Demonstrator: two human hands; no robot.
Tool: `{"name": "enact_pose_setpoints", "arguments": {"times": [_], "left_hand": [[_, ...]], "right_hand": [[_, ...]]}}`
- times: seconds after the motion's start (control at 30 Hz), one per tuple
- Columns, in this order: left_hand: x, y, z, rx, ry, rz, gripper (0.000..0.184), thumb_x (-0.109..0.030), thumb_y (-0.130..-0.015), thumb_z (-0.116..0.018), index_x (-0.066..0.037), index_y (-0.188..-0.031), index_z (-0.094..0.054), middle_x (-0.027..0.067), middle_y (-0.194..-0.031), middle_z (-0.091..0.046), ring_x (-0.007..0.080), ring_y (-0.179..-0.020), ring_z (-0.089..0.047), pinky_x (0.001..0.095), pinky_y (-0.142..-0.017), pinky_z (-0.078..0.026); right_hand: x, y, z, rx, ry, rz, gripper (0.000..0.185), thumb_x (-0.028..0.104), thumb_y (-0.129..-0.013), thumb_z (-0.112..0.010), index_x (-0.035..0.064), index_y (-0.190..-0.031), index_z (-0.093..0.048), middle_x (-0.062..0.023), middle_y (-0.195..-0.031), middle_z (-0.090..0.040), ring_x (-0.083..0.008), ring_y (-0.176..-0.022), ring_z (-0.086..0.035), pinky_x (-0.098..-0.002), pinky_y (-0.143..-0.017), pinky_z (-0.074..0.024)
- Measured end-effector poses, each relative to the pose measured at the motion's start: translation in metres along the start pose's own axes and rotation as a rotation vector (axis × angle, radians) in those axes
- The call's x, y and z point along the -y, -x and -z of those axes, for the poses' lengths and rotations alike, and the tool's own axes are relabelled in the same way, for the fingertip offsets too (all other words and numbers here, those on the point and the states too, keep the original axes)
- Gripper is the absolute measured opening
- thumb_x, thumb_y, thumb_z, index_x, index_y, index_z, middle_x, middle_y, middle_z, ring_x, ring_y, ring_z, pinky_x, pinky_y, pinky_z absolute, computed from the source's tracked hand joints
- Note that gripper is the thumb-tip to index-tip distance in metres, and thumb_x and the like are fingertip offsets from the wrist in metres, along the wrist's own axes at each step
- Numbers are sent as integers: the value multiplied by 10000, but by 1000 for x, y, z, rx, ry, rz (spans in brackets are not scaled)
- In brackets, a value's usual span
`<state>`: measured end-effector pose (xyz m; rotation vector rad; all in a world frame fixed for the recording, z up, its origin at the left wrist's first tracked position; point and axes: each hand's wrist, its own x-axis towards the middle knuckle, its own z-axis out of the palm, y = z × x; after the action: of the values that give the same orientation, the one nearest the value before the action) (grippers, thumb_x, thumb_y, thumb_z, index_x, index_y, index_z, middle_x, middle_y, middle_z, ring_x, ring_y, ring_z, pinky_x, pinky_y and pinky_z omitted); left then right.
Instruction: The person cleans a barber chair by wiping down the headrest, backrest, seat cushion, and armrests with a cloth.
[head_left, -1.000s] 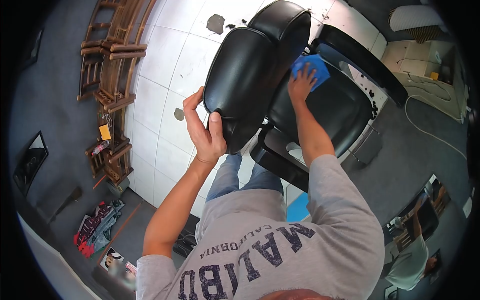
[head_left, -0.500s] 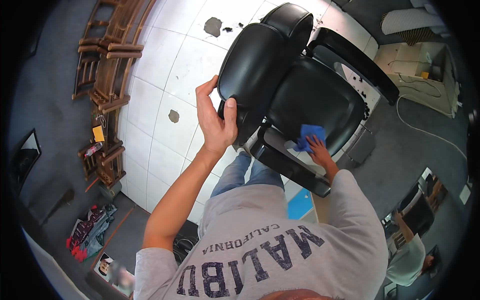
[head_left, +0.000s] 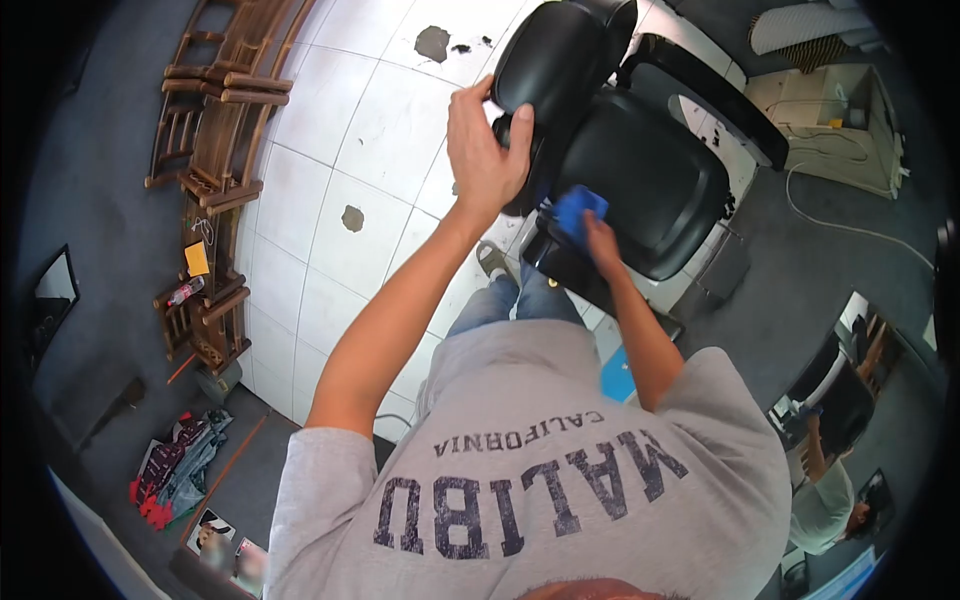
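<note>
A black padded barber-style chair [head_left: 640, 165] with armrests stands in front of me. My left hand [head_left: 487, 150] grips the side edge of its backrest [head_left: 552, 70], thumb on the front face and fingers round behind. In my right hand [head_left: 600, 240] is a blue cloth [head_left: 578, 212], bunched up and slightly blurred. The cloth is at the rear corner of the seat, above the near armrest [head_left: 565, 270]; whether it presses on the leather I cannot tell. My forearm passes over that armrest and hides part of it.
Wooden bamboo-style chairs [head_left: 215, 130] line the left wall, with a plastic bottle [head_left: 186, 291] on one. A cabinet with cables [head_left: 850, 130] stands at the right. A mirror [head_left: 850, 390] reflects a person. White floor tiles [head_left: 300, 190] show dark patches.
My right hand has moved the blue cloth from the seat's near side back toward the backrest. My left hand still holds the backrest, and now appears higher in view.
</note>
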<state>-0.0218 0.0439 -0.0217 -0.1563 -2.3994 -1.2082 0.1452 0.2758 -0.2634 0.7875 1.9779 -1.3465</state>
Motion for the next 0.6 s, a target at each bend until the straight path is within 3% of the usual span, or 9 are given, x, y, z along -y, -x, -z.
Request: {"name": "enact_pose_setpoints", "arguments": {"times": [0.03, 0.07, 0.1, 0.13, 0.3, 0.47, 0.6], "left_hand": [[1, 1, 1, -2, -2, -3, 521, -317, -988, -684, 75, -1302, -545, 225, -1115, -591, 390, -1043, -589, 472, -929, -468], [0, 1, -1, -6, 1, -6, 528, -325, -984, -690, 72, -1301, -545, 224, -1111, -590, 392, -1044, -589, 476, -928, -467], [0, 0, -2, -16, 1, 1, 547, -347, -970, -704, 64, -1296, -549, 221, -1105, -588, 394, -1048, -586, 483, -924, -461], [0, 0, -1, -19, -2, 4, 550, -352, -967, -705, 61, -1295, -550, 221, -1107, -589, 394, -1050, -585, 484, -924, -459], [0, 3, -1, -33, -74, -26, 561, -403, -978, -689, 52, -1281, -560, 215, -1116, -602, 383, -1046, -606, 474, -920, -473], [5, 1, -5, -87, -106, -78, 565, -420, -968, -694, 43, -1266, -566, 209, -1105, -605, 384, -1027, -603, 490, -901, -472], [-12, 1, 4, -73, -84, -43, 565, -440, -964, -685, 29, -1257, -574, 201, -1106, -607, 378, -1051, -597, 498, -904, -461]], "right_hand": [[19, 14, -36, 63, 75, 74, 697, 615, -1063, -454, -17, -1094, -747, -217, -972, -745, -358, -958, -714, -473, -874, -525], [46, 46, -66, -46, 363, 322, 582, 523, -1053, -510, -9, -1052, -747, -253, -1005, -741, -422, -988, -712, -511, -877, -535], [68, 60, -80, 23, 500, 447, 484, 442, -1038, -553, 3, -1108, -742, -250, -1105, -740, -448, -1104, -689, -535, -970, -515], [66, 64, -98, -90, 681, 678, 435, 410, -1026, -588, 30, -1170, -744, -172, -1173, -757, -407, -1211, -659, -550, -1060, -458], [31, 112, -68, -80, 900, 1025, 392, 264, -929, -694, 114, -1290, -717, -18, -1527, -590, -304, -1498, -428, -549, -1221, -319], [-29, 161, -11, -66, 846, 937, 603, 131, -839, -752, 146, -1428, -626, 16, -1669, -419, -288, -1569, -324, -532, -1281, -250], [-102, 197, 48, -122, 981, 815, 572, 85, -824, -736, 96, -1385, -629, 1, -1678, -409, -294, -1581, -303, -515, -1286, -247]]}}
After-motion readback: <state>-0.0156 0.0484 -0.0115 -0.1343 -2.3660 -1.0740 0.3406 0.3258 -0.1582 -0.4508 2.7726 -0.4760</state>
